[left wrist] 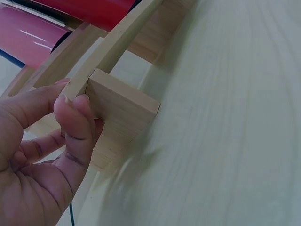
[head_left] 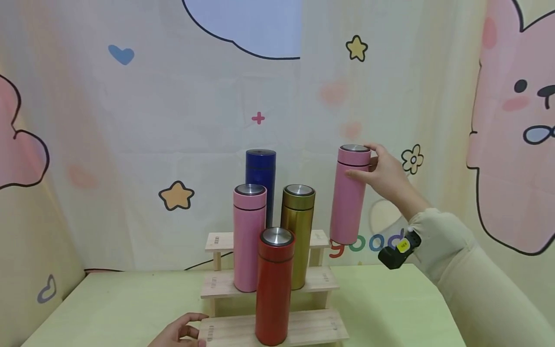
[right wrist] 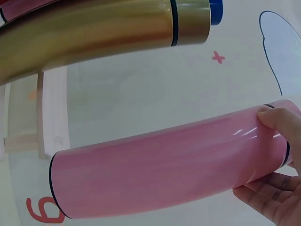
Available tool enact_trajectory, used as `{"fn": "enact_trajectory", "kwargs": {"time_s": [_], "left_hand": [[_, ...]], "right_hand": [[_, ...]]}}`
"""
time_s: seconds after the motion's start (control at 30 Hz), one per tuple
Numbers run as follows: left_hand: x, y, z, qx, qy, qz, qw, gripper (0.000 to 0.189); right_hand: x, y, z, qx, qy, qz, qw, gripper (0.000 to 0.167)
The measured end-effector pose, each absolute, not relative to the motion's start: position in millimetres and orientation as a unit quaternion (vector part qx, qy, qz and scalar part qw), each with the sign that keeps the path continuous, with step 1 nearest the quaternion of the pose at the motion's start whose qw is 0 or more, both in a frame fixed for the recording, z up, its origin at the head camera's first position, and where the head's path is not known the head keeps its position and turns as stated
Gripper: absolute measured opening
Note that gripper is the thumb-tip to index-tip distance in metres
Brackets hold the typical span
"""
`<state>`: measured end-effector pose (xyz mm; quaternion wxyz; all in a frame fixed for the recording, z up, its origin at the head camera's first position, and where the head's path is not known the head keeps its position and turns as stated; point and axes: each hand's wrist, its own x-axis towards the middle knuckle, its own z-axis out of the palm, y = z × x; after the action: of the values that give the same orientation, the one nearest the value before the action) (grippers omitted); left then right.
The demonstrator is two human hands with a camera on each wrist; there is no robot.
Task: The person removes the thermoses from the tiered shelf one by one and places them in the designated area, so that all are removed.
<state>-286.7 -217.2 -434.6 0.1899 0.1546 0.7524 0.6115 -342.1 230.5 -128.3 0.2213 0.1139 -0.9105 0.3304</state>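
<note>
High at the right, my right hand (head_left: 388, 176) holds a pink thermos bottle (head_left: 349, 202) by its upper part, thumb on the near side. The bottle hangs slightly tilted in the air, apart from the three-tier wooden stand (head_left: 230, 330). My left hand (head_left: 175, 332) pinches the left end of the stand's lowest board, as the left wrist view shows at the board's corner (left wrist: 96, 77). On that board stands a red thermos bottle (head_left: 275, 289). Another pink thermos (head_left: 250, 246) and a gold thermos (head_left: 299, 236) are on the middle tier. Behind them rises a blue thermos (head_left: 261, 166), its base hidden.
The stand rests on a pale green-yellow table (head_left: 125, 303). A patterned cloth backdrop (head_left: 208, 120) hangs close behind and at both sides. The gold and red bottles partly overlap in the head view. A black wrist device (head_left: 399, 249) sits at my right sleeve.
</note>
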Motion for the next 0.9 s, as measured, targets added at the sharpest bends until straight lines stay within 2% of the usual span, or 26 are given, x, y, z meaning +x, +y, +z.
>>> {"fn": "enact_trajectory", "kwargs": {"time_s": [0.5, 0.9], "left_hand": [[-287.9, -216.7, -435.4, 0.161, 0.762, 0.600, 0.184, 0.082], [-288.9, -218.5, -437.5, 0.191, 0.735, 0.622, 0.189, 0.079]], "right_hand": [[-338.5, 277.3, -172.4, 0.101, -0.908, 0.326, 0.242, 0.088], [-335.4, 303.2, -221.5, 0.069, -0.914, 0.341, 0.208, 0.090]]}}
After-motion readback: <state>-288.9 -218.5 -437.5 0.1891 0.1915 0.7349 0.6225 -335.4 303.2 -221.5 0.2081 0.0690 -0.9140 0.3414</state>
